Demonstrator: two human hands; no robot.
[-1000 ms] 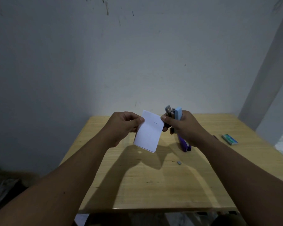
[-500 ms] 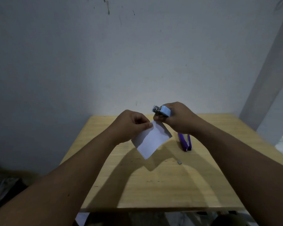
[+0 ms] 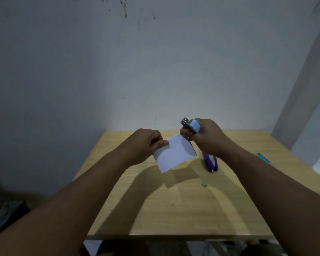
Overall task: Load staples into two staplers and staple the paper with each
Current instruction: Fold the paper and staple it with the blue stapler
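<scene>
i'm on the stapling step: my left hand (image 3: 146,143) pinches the small white paper sheet (image 3: 174,154), my right hand (image 3: 205,137) grips the pale blue stapler (image 3: 193,126) seemingly at its corner, squeeze next.

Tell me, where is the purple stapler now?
In the head view, the purple stapler lies on the wooden table, right of centre, just below the right hand and right of the white paper.
</scene>
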